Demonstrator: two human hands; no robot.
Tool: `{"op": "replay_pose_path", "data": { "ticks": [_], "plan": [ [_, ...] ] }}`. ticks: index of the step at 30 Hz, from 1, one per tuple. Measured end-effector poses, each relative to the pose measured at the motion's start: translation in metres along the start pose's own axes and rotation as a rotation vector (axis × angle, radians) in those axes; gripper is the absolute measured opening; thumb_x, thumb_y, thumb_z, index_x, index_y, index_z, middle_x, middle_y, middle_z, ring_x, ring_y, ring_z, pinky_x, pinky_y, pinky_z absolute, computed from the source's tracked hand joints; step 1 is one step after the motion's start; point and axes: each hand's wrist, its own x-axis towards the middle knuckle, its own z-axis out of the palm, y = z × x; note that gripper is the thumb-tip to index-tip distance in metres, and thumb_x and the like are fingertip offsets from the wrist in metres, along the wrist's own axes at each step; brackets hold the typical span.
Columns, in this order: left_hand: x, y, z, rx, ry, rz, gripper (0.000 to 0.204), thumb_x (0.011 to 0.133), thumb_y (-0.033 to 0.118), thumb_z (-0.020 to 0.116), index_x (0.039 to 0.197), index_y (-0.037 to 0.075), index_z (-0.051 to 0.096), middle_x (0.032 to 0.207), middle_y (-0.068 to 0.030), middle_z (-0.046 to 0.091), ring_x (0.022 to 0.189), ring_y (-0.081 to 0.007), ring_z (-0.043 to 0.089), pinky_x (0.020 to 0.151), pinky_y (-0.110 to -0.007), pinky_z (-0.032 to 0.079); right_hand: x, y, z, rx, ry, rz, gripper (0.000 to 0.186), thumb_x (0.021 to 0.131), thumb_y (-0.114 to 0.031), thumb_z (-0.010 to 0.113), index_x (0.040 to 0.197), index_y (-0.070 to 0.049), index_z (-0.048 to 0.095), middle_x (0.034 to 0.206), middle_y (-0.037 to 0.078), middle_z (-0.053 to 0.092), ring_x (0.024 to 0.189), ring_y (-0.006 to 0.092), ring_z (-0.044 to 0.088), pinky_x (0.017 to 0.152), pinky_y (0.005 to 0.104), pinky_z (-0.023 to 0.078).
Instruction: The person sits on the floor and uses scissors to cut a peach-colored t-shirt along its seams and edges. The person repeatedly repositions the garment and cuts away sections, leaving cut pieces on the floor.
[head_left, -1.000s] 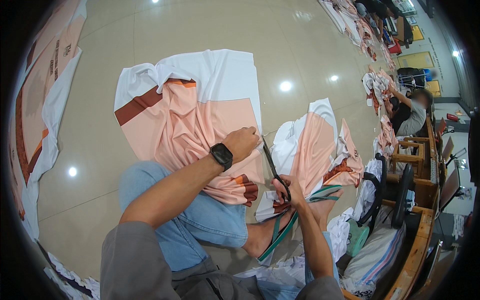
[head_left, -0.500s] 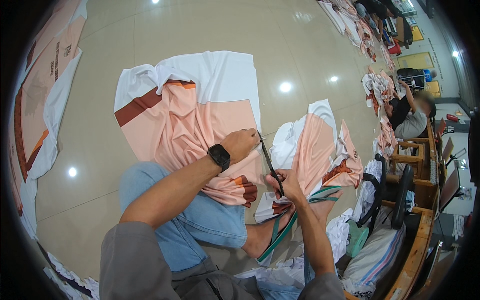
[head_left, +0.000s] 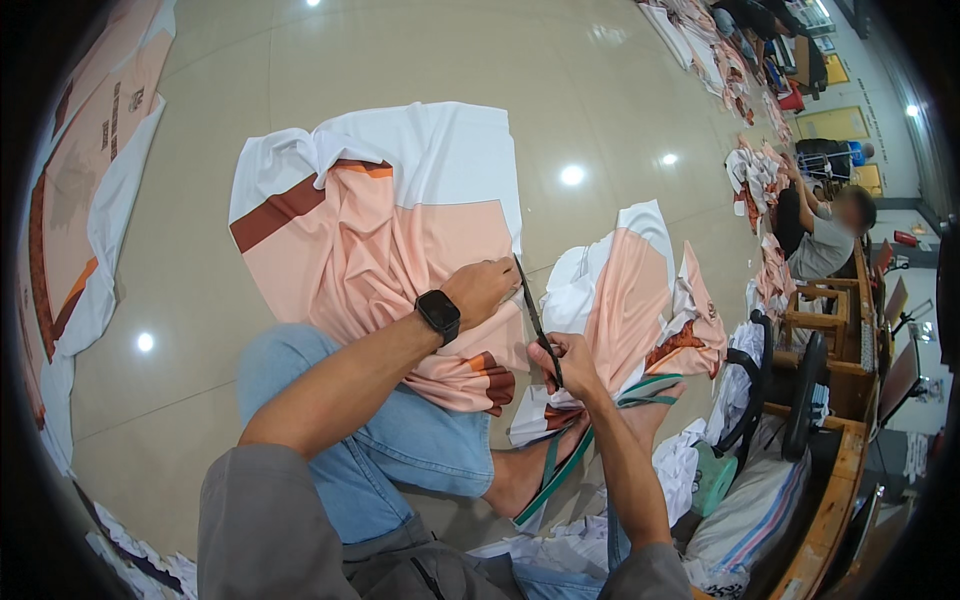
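Observation:
Peach-and-white fabric with maroon and orange bands (head_left: 300,250) lies rumpled across the floor in front of me. My left hand (head_left: 480,292), below a black watch, grips the right edge of this fabric with bent fingers. My right hand (head_left: 570,365) is closed round the handles of long black scissors (head_left: 533,313), whose tips reach the fabric's edge beside my left fingertips. A second bundle of peach and white pieces (head_left: 625,310) lies to the right, by my sandaled foot (head_left: 535,460). My jeans-clad leg (head_left: 380,440) is under my left arm.
More printed fabric sheets (head_left: 95,200) lie along the left. A co-worker in a grey shirt (head_left: 822,240) sits at the right among cloth piles. Below are wooden stools (head_left: 815,320), a black chair part (head_left: 805,390) and a white striped sack (head_left: 740,510). Another person (head_left: 740,20) is at upper right.
My right hand and the scissors have moved slightly up and left along the fabric's edge, the tips now higher. The co-worker at the right has shifted posture.

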Motion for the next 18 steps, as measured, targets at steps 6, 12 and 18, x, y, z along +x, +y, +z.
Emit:
{"op": "replay_pose_path", "data": {
  "ticks": [6,12,18],
  "plan": [
    [0.003,0.0,-0.005,-0.007,-0.016,0.068,0.016,0.096,0.007,0.058,0.106,-0.003,0.067,0.107,-0.0165,0.063,0.097,-0.0354,0.068,0.086,-0.045,0.057,0.014,0.001,-0.004,0.133,0.007,-0.005,0.072,0.091,-0.068,0.071,0.091,0.004,0.065,0.054,0.001,0.052,0.043,0.0112,0.053,0.04,0.027,0.038],
    [0.002,-0.002,-0.002,0.033,-0.008,0.091,0.019,0.09,0.002,0.059,0.106,-0.002,0.067,0.108,-0.0156,0.06,0.099,-0.0335,0.067,0.087,-0.044,0.057,0.019,-0.013,0.001,-0.01,0.01,-0.028,0.07,0.093,-0.066,0.07,0.093,0.004,0.065,0.055,0.002,0.053,0.043,0.0119,0.053,0.04,0.027,0.039],
    [0.001,-0.004,-0.003,0.006,0.003,0.075,0.021,0.087,-0.001,0.06,0.107,0.002,0.063,0.106,-0.0153,0.058,0.102,-0.0348,0.064,0.089,-0.045,0.055,0.024,-0.01,0.001,0.157,0.0,-0.025,0.066,0.096,-0.062,0.069,0.094,0.005,0.065,0.057,0.004,0.055,0.043,0.0128,0.055,0.04,0.0275,0.039]
  ]
}}
